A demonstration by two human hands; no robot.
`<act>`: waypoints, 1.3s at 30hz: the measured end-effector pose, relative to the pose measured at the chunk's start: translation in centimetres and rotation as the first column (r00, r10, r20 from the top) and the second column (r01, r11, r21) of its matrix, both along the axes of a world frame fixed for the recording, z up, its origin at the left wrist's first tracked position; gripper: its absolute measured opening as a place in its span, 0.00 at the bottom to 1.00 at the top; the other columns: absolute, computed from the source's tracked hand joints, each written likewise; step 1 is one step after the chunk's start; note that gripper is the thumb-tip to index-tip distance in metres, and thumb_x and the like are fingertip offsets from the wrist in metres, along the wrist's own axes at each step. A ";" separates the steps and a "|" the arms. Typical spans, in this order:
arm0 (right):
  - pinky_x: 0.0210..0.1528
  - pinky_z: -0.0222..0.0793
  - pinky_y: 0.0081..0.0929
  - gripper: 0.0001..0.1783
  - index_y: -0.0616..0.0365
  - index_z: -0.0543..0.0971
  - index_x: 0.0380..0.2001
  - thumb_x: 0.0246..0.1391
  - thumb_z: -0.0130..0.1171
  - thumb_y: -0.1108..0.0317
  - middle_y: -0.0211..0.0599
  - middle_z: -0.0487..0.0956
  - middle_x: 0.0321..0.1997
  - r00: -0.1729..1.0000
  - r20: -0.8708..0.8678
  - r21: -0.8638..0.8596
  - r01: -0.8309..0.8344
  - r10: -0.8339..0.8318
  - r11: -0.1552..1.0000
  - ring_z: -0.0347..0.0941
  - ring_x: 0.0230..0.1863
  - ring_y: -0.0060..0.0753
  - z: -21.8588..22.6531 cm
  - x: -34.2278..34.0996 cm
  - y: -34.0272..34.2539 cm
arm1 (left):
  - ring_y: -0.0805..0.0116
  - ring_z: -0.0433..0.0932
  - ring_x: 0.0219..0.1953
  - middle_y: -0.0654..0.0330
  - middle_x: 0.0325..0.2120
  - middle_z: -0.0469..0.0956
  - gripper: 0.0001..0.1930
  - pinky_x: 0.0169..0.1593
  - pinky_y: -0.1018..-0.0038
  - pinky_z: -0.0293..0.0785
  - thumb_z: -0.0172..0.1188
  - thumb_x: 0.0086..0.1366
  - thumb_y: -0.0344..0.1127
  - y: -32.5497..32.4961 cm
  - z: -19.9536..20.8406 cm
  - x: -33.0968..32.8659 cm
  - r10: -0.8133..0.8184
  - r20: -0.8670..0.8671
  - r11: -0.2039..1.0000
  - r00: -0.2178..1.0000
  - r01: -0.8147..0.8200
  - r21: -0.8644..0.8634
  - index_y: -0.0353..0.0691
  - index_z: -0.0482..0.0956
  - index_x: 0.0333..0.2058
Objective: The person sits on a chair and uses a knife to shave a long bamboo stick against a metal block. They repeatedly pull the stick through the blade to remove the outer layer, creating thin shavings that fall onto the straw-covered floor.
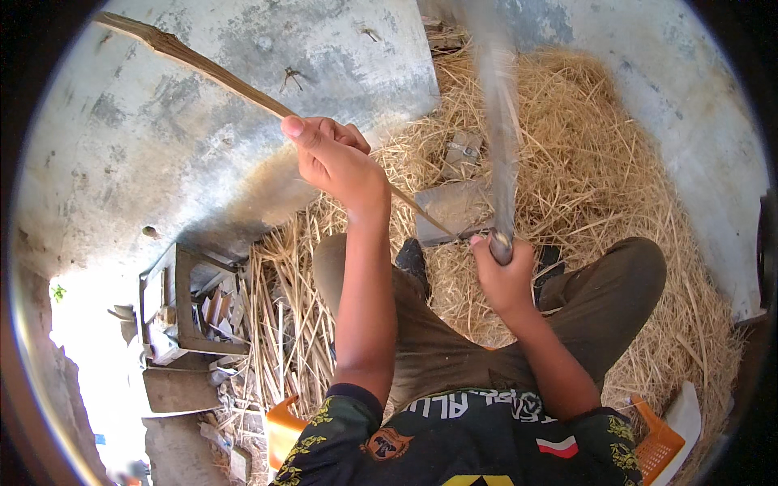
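Observation:
My left hand (336, 158) is closed round a long, thin strip of split wood or bamboo (219, 74). One end rises toward the upper left; the other slants down to the near edge of a flat grey-brown block (455, 209). In my right hand (504, 275) is the handle of a long-bladed tool, seemingly a machete (496, 105), its blade pointing up and away, blurred by motion. Its rounded handle end shows above my fist. The block lies on the straw between my feet, beyond my bent knees. The strip's lower tip and the tool are apart.
Dry straw and shavings (583, 162) cover the floor against weathered walls (194, 121). Cut strips (296, 324) are heaped at my left, beside a wooden box frame (190, 304) with scraps inside. A smaller block (462, 154) lies farther off. Parts of an orange chair (284, 429) show beside me.

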State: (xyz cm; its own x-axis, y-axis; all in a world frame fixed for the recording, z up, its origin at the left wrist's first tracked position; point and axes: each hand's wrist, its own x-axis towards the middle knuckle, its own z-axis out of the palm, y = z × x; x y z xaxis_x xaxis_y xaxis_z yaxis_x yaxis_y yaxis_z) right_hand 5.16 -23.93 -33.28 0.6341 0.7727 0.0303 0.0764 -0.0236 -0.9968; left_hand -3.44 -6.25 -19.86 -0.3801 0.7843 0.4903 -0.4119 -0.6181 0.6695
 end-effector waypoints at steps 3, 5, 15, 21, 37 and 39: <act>0.23 0.62 0.38 0.18 0.67 0.73 0.18 0.52 0.62 0.65 0.41 0.71 0.13 0.990 0.121 -0.228 -0.050 0.079 0.972 0.68 0.17 0.28 -7.5 -1.5 -1.5 | 0.82 0.48 0.15 0.71 0.15 0.51 0.32 0.15 0.79 0.46 0.43 0.74 0.64 0.4 -0.1 0.4 -0.006 -0.032 0.999 0.999 0.008 0.049 0.47 0.53 0.19; 0.24 0.64 0.41 0.17 0.68 0.75 0.19 0.51 0.62 0.63 0.46 0.74 0.14 0.950 0.121 -0.487 -0.195 0.288 0.851 0.71 0.18 0.38 -8.2 0.2 -1.9 | 0.82 0.48 0.14 0.71 0.15 0.50 0.32 0.15 0.79 0.46 0.43 0.74 0.64 1.0 -0.4 -0.3 0.058 -0.048 0.997 0.997 -0.055 0.062 0.47 0.52 0.19; 0.27 0.68 0.42 0.16 0.66 0.77 0.18 0.48 0.62 0.62 0.50 0.77 0.16 0.997 0.043 -0.004 0.060 -0.060 0.998 0.73 0.18 0.51 -2.9 -1.1 0.6 | 0.78 0.50 0.14 0.69 0.15 0.51 0.33 0.16 0.76 0.50 0.42 0.72 0.69 2.9 -0.6 -0.6 0.101 -0.070 0.995 0.992 -0.101 0.008 0.49 0.50 0.19; 0.29 0.70 0.45 0.15 0.66 0.77 0.19 0.47 0.63 0.63 0.49 0.77 0.16 0.936 0.205 -0.527 -0.142 0.288 0.838 0.74 0.18 0.53 -7.0 0.8 -1.4 | 0.82 0.49 0.14 0.71 0.14 0.50 0.31 0.16 0.78 0.48 0.44 0.75 0.63 4.0 -0.8 -1.8 0.082 -0.047 0.997 0.996 -0.081 0.017 0.48 0.50 0.20; 0.24 0.65 0.40 0.16 0.69 0.77 0.21 0.51 0.63 0.64 0.44 0.74 0.15 0.882 0.321 -0.481 -0.162 0.345 0.862 0.71 0.18 0.33 -1.2 3.1 -0.2 | 0.80 0.51 0.15 0.70 0.15 0.52 0.32 0.15 0.77 0.48 0.47 0.72 0.66 2.5 -1.6 -2.0 0.058 -0.078 0.997 0.995 -0.055 0.049 0.46 0.56 0.21; 0.25 0.67 0.43 0.17 0.70 0.78 0.22 0.50 0.63 0.62 0.50 0.76 0.16 0.968 0.158 -0.264 -0.148 0.194 0.953 0.74 0.20 0.46 3.8 2.3 0.9 | 0.80 0.51 0.15 0.70 0.16 0.53 0.32 0.16 0.78 0.47 0.49 0.70 0.68 2.4 -1.3 -1.7 0.042 -0.066 0.998 0.997 -0.039 0.049 0.45 0.56 0.21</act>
State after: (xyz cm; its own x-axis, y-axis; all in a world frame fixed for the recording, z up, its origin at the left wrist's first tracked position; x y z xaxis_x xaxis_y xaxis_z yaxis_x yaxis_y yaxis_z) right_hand 7.47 -22.99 -29.52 0.4934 0.8666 -0.0747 0.2790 -0.2390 -0.9301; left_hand -5.13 -3.84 -21.12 -0.3763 0.7438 0.5525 -0.3411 -0.6656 0.6638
